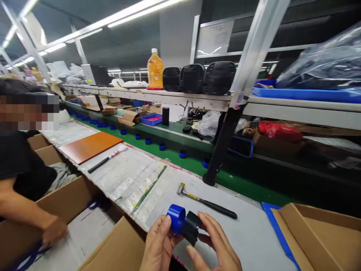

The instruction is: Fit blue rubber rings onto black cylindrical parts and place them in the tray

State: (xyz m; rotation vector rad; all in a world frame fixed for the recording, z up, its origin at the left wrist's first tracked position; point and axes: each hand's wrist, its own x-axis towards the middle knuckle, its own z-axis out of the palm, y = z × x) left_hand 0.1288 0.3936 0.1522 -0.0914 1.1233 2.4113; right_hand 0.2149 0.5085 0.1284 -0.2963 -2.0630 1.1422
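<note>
Head view: a hammer with a silver metal head, yellow face and long black handle (pixel 210 203) lies on the pale grey sheet-covered surface (pixel 248 235), and everything else can be placed from it. Just on the near side of the hammer, above the surface, the left hand (pixel 158 241) pinches a glossy blue plastic ring (pixel 177 219) between thumb and fingers. Also nearer than the hammer, the right hand (pixel 218 242) has its thumb and fingers curved around a black, rounded hollow piece (pixel 191 228), gripping it by its right side. Ring and piece meet side by side; whether they are joined, I cannot tell. Beyond the hammer runs a green conveyor belt (pixel 194 162) carrying a row of small blue-and-black rings (pixel 182 154). Right of the hammer sits a shallow brown cardboard tray (pixel 324 241), with a blue sheet (pixel 278 229) showing at its edge. Well to the hammer's left lie a flat orange-brown board (pixel 91 146) and a black-handled tool with a white-and-red wrapped end (pixel 105 160). Farther left and nearer than the hammer, a co-worker's hand (pixel 55 231) reaches into an open brown cardboard box (pixel 70 194).
</note>
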